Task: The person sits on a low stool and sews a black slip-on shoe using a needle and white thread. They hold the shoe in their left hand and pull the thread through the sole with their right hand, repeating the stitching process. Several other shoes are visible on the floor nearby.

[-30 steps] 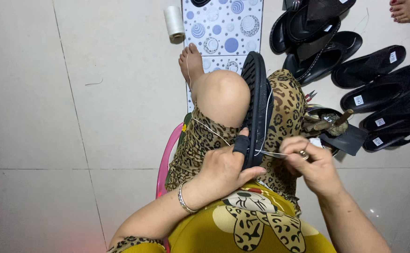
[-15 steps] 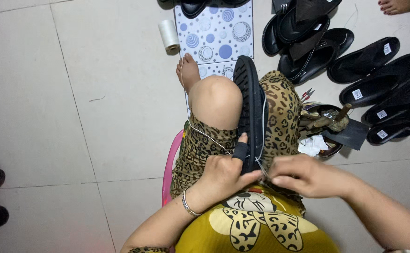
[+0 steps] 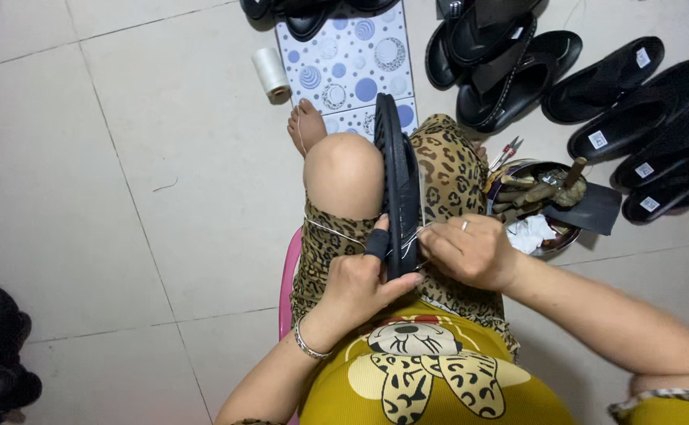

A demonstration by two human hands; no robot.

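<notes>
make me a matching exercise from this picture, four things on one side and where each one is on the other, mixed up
Things:
1. black sandal
2. white thread spool
3. metal bowl
4. bracelet

Places:
A. on the left wrist
B. on the floor beside the dotted mat
C. held on edge between the knees
D. on the floor by the right hand, full of tools

Pairs: 1-C, 2-B, 3-D, 4-A

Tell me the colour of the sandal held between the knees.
Black sandal, clearest in the head view.
</notes>
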